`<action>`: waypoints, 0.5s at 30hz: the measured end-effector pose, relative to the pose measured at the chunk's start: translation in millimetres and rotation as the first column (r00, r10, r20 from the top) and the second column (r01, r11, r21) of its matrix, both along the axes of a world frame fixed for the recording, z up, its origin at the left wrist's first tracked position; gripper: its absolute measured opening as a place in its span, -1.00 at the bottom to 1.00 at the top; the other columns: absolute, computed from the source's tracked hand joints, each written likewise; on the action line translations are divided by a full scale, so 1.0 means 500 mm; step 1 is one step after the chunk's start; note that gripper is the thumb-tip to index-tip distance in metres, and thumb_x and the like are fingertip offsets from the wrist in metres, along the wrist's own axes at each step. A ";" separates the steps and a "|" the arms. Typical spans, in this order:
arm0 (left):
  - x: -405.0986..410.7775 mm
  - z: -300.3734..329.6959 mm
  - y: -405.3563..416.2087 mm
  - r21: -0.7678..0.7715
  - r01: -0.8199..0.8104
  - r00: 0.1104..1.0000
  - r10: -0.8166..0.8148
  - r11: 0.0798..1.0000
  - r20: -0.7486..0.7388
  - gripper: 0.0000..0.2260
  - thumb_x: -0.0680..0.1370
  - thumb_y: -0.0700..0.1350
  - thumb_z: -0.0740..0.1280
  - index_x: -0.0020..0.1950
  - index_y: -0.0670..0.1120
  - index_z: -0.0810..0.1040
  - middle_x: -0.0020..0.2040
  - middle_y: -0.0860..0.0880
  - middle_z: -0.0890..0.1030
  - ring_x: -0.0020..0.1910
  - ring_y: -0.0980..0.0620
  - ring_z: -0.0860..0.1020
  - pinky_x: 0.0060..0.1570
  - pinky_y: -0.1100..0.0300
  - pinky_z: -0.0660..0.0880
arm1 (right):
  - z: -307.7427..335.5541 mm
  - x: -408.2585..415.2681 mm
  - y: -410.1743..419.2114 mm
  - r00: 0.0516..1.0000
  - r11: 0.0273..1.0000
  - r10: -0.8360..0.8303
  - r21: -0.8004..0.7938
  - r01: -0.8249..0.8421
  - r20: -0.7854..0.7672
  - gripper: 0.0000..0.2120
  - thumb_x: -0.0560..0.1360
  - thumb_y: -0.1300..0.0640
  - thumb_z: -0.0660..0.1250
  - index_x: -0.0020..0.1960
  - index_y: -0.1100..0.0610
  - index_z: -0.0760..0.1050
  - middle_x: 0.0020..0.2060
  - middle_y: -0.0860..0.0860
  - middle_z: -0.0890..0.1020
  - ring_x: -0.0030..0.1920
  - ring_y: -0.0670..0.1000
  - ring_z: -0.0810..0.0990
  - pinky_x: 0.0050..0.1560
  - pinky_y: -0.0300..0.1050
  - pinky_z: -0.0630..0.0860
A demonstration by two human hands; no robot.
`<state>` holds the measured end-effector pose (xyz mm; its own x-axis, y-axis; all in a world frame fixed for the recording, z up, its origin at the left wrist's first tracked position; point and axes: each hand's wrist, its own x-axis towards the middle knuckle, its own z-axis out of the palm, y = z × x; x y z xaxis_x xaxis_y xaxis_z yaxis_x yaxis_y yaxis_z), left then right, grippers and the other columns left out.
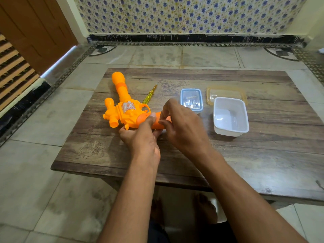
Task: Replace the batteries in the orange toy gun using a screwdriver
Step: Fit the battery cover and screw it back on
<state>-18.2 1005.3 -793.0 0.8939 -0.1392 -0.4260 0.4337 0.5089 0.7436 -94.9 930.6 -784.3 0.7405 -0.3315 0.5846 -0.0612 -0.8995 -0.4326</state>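
While the gun (125,109) lies on its side on the table (192,155), both hands work at its grip end.

Gun sits left of table centre; long axis runs from the grip, nearest the person, up and away to the bulbous muzzle at the far left edge. Left hand (142,139) curls around the body below the trigger guard, thumb pressed on the grip's top. Right hand (182,127) has fingers bent onto the grip, pinching at it; what the fingertips hold is hidden. Grip mostly covered by both hands, so any battery cover cannot be made out. Screwdriver (149,94), yellow handle, lies just beyond the gun, tip pointing away. Lidded box (191,100) near the right hand, contents unclear; open white tub (230,116) and loose lid (226,92) further right.
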 end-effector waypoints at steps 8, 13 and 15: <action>-0.006 0.008 0.000 -0.006 -0.006 1.000 0.006 1.000 -0.003 -0.50 0.43 -0.47 0.48 0.33 -0.27 0.46 0.13 -0.32 0.67 0.00 -0.26 0.72 -0.36 0.04 0.64 | -0.008 -0.001 -0.007 1.000 0.999 0.018 -0.050 -0.017 0.021 -0.72 0.49 0.12 0.38 0.02 -0.01 0.26 -0.21 0.06 0.63 -0.24 0.17 0.55 -0.31 0.11 0.50; -0.003 0.006 0.001 -0.015 -0.009 1.000 0.009 1.000 0.005 -0.47 0.43 -0.45 0.50 0.36 -0.28 0.45 0.15 -0.32 0.67 0.01 -0.26 0.72 -0.34 0.04 0.64 | -0.007 -0.006 -0.009 0.994 0.996 0.031 -0.082 -0.023 0.105 -0.79 0.50 0.12 0.41 -0.01 0.08 0.37 -0.21 0.02 0.67 -0.25 0.15 0.58 -0.29 0.11 0.52; -0.002 0.007 0.002 -0.026 -0.007 1.000 0.008 1.000 0.006 -0.47 0.43 -0.45 0.50 0.37 -0.28 0.45 0.15 -0.33 0.67 -0.03 -0.23 0.73 -0.36 0.07 0.63 | -0.010 -0.006 -0.008 0.990 0.993 0.037 -0.119 -0.021 0.140 -0.76 0.49 0.18 0.46 -0.02 0.10 0.38 -0.22 0.02 0.68 -0.24 0.14 0.61 -0.30 0.10 0.53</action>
<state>-19.2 1006.2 -789.7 0.8977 -0.1437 -0.4166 0.4251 0.5316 0.7326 -97.8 926.5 -789.1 0.6560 -0.2345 0.7174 0.0198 -0.9449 -0.3269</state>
